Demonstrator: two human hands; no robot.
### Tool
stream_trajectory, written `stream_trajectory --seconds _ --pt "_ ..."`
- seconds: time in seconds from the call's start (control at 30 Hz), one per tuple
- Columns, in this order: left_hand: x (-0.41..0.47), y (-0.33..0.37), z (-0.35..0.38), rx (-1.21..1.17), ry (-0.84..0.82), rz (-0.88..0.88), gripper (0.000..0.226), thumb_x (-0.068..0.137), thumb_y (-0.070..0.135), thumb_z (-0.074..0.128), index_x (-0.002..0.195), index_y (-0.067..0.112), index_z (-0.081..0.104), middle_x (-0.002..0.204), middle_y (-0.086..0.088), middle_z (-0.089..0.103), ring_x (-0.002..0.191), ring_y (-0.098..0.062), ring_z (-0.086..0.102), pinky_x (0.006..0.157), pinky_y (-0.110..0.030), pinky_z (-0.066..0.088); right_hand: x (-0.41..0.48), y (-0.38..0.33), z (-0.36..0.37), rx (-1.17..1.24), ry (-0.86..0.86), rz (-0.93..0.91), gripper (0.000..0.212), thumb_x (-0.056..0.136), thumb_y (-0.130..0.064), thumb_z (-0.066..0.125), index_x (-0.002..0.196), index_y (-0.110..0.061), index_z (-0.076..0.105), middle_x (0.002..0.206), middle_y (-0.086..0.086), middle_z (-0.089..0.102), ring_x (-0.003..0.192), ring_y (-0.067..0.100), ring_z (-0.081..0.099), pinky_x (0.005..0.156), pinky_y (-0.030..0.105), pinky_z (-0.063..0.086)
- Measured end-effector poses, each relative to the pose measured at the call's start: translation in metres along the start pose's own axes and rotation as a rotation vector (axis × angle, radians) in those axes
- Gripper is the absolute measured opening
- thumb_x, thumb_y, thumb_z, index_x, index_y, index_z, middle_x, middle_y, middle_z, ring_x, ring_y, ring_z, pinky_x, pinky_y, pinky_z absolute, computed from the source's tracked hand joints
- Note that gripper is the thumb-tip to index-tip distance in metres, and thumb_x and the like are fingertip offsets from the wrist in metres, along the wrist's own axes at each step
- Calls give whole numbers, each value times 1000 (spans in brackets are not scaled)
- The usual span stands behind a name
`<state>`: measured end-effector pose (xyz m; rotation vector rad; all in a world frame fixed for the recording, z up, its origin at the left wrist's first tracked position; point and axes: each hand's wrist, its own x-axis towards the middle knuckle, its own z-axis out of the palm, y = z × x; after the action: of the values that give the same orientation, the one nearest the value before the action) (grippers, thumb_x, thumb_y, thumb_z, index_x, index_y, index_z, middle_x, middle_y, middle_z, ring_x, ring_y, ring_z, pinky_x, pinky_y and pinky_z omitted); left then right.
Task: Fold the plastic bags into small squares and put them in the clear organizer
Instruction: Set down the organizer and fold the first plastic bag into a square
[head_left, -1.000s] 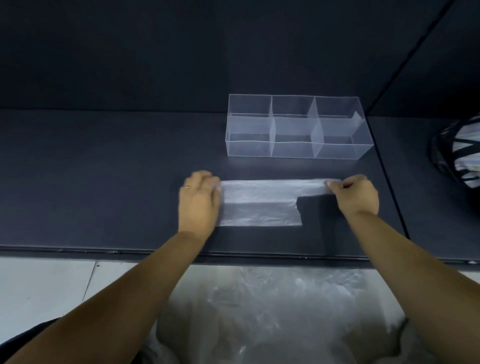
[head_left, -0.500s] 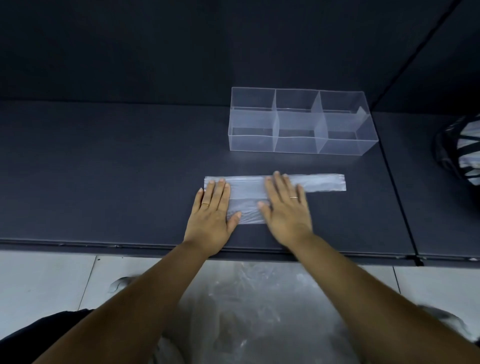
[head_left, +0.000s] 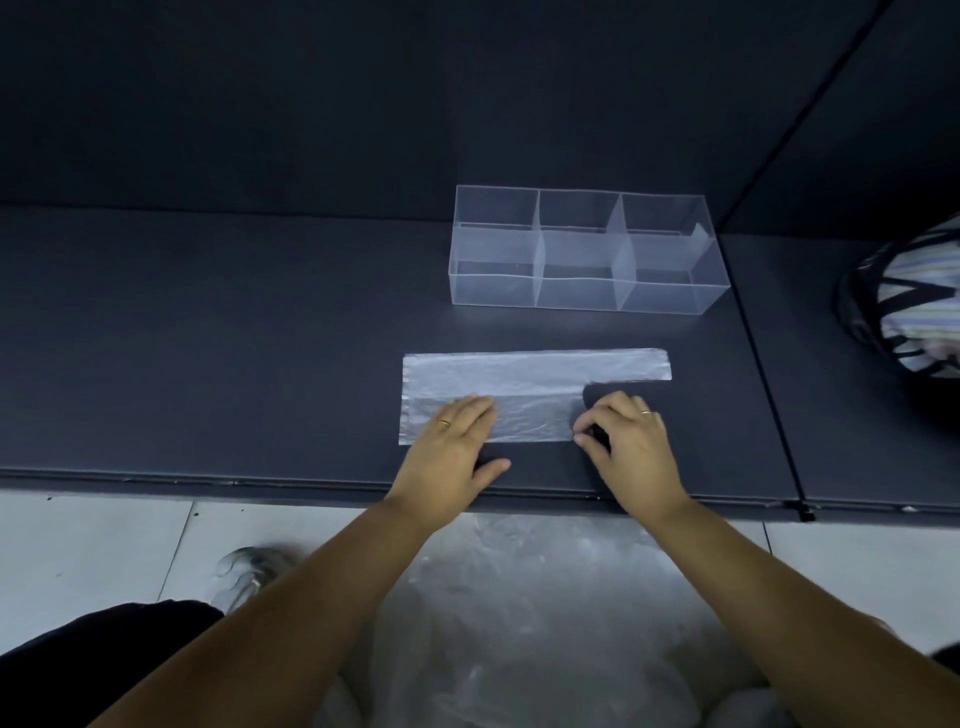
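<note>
From my feed: left hand (head_left: 451, 451) lies flat, fingers spread, pressing the folded plastic bag (head_left: 524, 379) on the dark table (head_left: 208, 364). Right hand (head_left: 631, 451) pinches the bag's near right corner. Clear 6-compartment organizer (head_left: 582, 296) sits just behind. No readable writing anywhere.

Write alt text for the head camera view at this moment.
A person's left hand presses flat on a clear plastic bag on a dark table while the right hand pinches its near right edge. An empty clear organizer stands behind the bag.
</note>
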<state>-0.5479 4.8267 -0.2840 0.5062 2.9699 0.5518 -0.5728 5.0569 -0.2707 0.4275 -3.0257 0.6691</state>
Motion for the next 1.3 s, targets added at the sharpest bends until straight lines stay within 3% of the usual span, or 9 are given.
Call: stream_trajectory --seconds 0.27,0.37,0.43,0.57,0.77,1.0,1.13,1.23,1.3 --pt "6 15 2 -7 54 -83 46 95 32 56 137 13 50 143 0 48 132 -19 42 111 -31 25 8 3 -26 25 -225 103 17 93 -9 54 77 -16 56 95 0 52 99 24 49 85 29 34" --pt "5 30 -5 68 125 -22 16 74 2 75 86 12 73 93 -2 71 84 -24 66 82 -34 51 0 11 -47 13 -204 111 7 91 -20 60 83 -19 60 100 -4 50 104 20 48 88 30 33" --pt "4 38 -7 125 83 -15 21 64 -5 76 66 13 66 67 0 64 63 -22 61 68 -30 50 -7 6 -55 16 -165 92 30 83 -44 66 105 -27 56 115 -11 45 115 12 39 94 26 22" --pt "5 42 -7 218 15 -40 15 79 2 63 81 16 67 78 2 65 77 -20 60 81 -31 45 -11 -20 -38 -133 -271 -127 84 70 -60 69 142 -30 36 141 -13 38 134 11 27 111 29 4" --pt "-1 19 -19 -139 98 -174 20 95 22 54 94 16 73 96 1 73 91 -21 65 88 -32 44 3 -7 -19 67 -76 120 7 87 -20 64 90 -18 71 95 -4 70 100 20 59 95 31 38" --pt "2 -23 -34 -552 124 -638 18 88 24 68 93 8 75 90 -5 74 87 -17 67 78 -23 46 28 19 -23 570 -52 538 18 88 -17 67 76 -5 62 82 6 66 85 22 61 83 31 45" --pt "3 -21 -30 -515 148 -747 20 89 26 64 84 9 74 81 -6 73 81 -22 66 72 -29 50 33 17 -12 496 -4 584 18 88 -19 66 70 -18 63 71 -11 62 81 15 60 77 25 42" --pt "5 -8 -27 -344 273 -790 15 90 21 61 97 11 70 97 -7 69 91 -27 61 76 -33 49 38 17 -9 412 -26 590 18 90 -22 64 74 -13 67 76 2 69 82 22 64 76 29 48" --pt "4 5 -22 -163 416 -604 16 88 14 63 102 8 68 107 -14 61 97 -34 56 84 -41 46 40 17 -9 394 -26 599 19 90 -23 63 79 -8 70 80 8 71 83 26 65 79 33 51"
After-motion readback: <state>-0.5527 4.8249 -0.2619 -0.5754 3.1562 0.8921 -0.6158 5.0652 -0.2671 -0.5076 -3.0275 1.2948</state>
